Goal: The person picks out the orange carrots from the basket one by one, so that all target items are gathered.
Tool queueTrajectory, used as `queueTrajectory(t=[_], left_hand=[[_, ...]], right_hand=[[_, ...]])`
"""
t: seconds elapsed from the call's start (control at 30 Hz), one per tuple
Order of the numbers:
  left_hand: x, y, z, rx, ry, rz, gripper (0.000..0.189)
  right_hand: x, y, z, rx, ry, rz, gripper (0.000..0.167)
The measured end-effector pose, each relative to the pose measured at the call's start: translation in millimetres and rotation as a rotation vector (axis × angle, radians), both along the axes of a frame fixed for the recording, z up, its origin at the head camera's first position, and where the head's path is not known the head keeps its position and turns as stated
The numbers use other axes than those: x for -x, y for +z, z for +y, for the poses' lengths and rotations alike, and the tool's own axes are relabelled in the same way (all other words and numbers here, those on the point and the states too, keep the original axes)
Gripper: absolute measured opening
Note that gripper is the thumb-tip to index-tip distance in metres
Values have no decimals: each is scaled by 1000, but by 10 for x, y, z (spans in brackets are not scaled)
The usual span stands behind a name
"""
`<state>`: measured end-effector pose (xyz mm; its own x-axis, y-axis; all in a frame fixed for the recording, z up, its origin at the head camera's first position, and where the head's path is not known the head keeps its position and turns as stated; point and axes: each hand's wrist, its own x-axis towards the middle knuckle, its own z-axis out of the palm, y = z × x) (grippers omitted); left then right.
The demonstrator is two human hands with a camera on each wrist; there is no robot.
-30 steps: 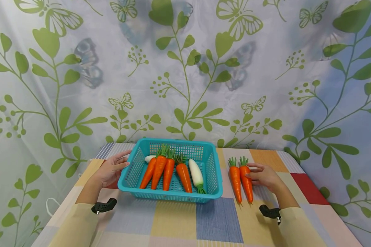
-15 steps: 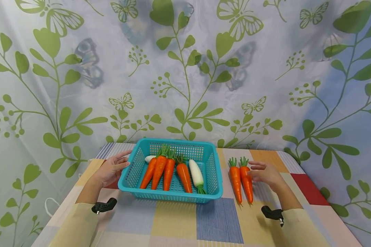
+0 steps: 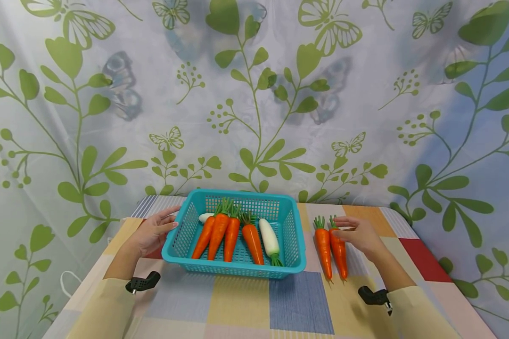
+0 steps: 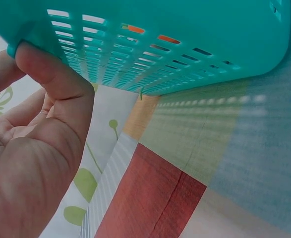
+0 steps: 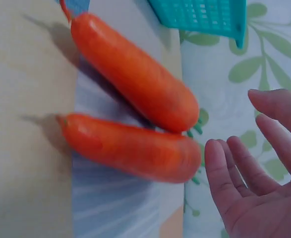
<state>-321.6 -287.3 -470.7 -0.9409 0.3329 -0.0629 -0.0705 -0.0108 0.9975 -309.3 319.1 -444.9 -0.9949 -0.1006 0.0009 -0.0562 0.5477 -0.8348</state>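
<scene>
A turquoise plastic basket (image 3: 242, 270) stands on the table, and my left hand (image 3: 151, 234) holds its left rim. In the left wrist view, the thumb (image 4: 43, 69) bends up against the rim from below. Two orange carrots lie side by side right of the basket: one nearer it (image 3: 323, 247) and one farther right (image 3: 339, 256). My right hand (image 3: 362, 238) is over the leafy end of the right carrot, partly hiding its green top. The right wrist view shows the right fingers (image 5: 217, 171) spread and relaxed, apart from the carrots, with nothing between them.
Inside the basket lie several carrots (image 3: 217, 238), a white radish (image 3: 269, 238) with a green top, and another white vegetable (image 3: 204, 218) partly hidden behind the carrots. A patchwork cloth (image 3: 237, 306) covers the table. Behind it hangs a leaf-patterned curtain (image 3: 254, 94).
My right hand has drawn back from the right carrot's side, then moved up and left over its green top. The left hand and the basket have kept still.
</scene>
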Motion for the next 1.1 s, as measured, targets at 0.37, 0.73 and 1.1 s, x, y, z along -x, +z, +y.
queueTrajectory(t=[0.37,0.73,1.1], left_hand=[[4,9,-5,27,5,2,70],[3,-4,-22,26,-1,-4,70],[-15,13,7,-8,-1,-7,69]], right_hand=[[-68,199,-289,-63,41,43,49],[-40,416,-634,3,115,84,43],[-40,480,-1017,127,213,24,48]])
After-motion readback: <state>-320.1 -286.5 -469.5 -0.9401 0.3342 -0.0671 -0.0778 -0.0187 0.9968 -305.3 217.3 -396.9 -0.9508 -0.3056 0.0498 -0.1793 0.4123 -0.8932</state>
